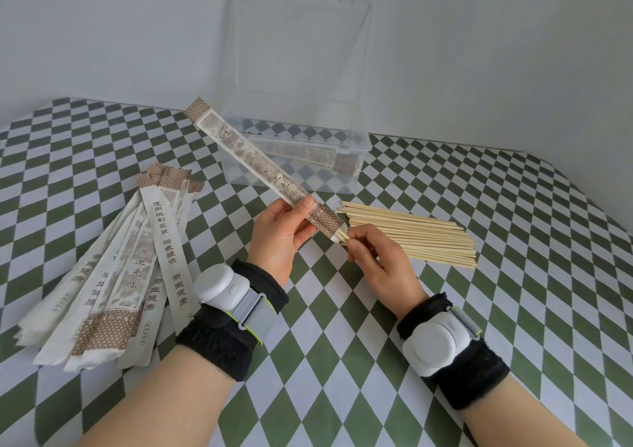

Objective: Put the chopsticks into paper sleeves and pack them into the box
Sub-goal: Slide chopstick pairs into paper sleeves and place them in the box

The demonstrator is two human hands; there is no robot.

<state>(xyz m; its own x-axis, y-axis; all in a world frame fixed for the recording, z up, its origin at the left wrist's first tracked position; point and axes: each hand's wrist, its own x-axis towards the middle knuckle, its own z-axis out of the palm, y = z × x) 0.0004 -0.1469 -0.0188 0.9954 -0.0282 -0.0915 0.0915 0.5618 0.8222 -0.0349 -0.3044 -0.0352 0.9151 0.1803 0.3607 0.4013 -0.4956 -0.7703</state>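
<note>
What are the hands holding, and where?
The left hand grips a paper sleeve near its open lower end; the right hand pinches the chopstick ends sticking out there.

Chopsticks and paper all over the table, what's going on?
A person is sleeving chopsticks. The left hand holds a paper sleeve while the right hand pinches the chopstick ends poking from its open end. Empty sleeves lie left, loose chopsticks right. The clear plastic box behind already holds a packed sleeve.

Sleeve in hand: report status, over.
Left hand grips sleeve mid-air. Right hand pinches chopstick ends, nearly fully inserted. Box open, one filled sleeve inside. Loose chopsticks lie beside right hand, nothing blocking box.
</note>
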